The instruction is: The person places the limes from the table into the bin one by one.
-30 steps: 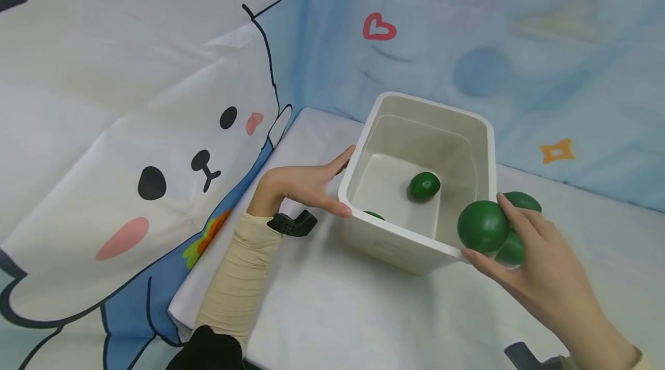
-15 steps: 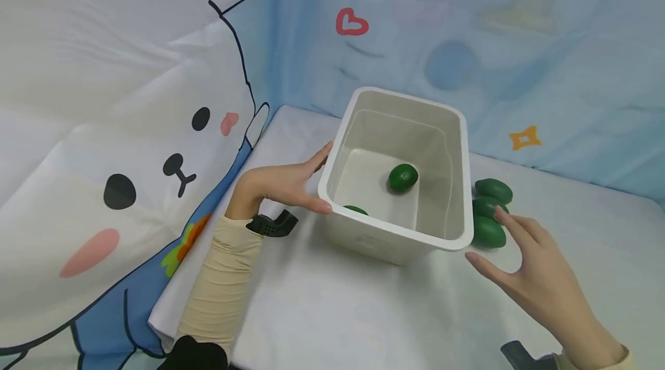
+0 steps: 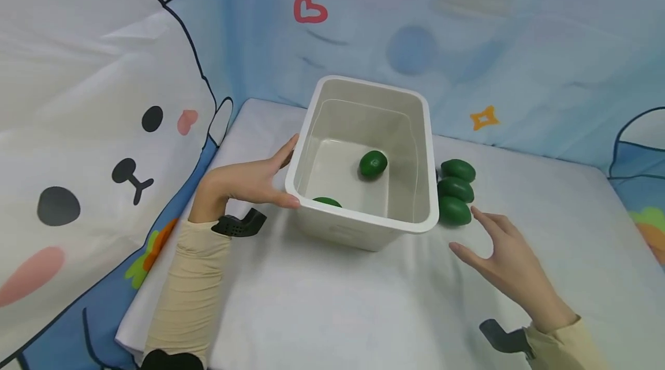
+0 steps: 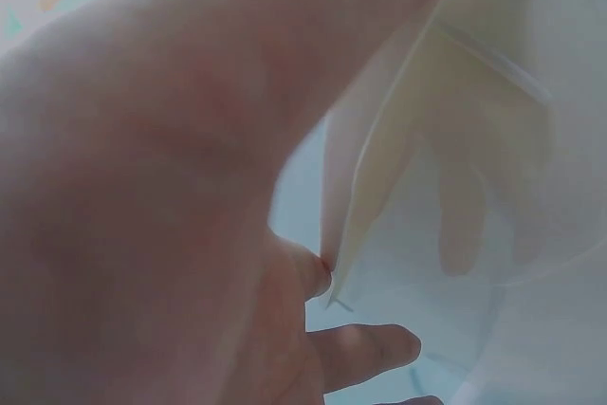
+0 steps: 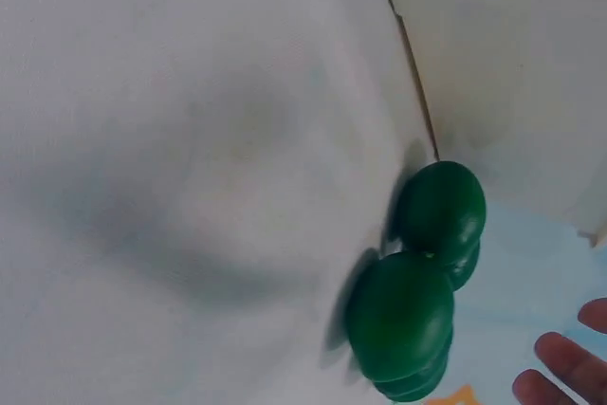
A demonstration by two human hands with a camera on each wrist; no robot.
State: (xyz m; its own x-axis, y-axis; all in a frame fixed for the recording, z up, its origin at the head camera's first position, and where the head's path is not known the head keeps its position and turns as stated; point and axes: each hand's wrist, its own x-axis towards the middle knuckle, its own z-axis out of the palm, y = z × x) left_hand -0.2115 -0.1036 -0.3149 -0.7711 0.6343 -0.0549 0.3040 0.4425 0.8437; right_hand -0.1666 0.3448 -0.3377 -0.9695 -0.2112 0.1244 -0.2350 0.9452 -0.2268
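A white plastic bin (image 3: 363, 218) stands upright in the middle of the head view. Against its left outer wall rests my left hand (image 3: 249, 179), thumb at the near corner and fingers spread along the side. Inside the bin lies a shiny green oval fruit (image 3: 373, 163); a second green fruit (image 3: 327, 201) is mostly hidden by the near wall. To the bin's right, several like it are bunched together, among them the nearest fruit (image 3: 454, 211). My right hand (image 3: 511, 257) hovers beside that one, fingers apart and holding nothing. In the right wrist view the bunched fruits (image 5: 398, 320) overlap.
A white cloth-covered table (image 3: 332, 306) carries the bin. Behind it hangs a blue printed cloth (image 3: 363, 41), and at the left a cloth with a white cartoon animal (image 3: 93, 145). Dark wrist mounts (image 3: 506, 338) sit at both sleeves.
One second ago my right hand held a green fruit at the bin's right rim; it has let go and its fingers are apart. The head view has shifted right. My left hand stays at the bin.
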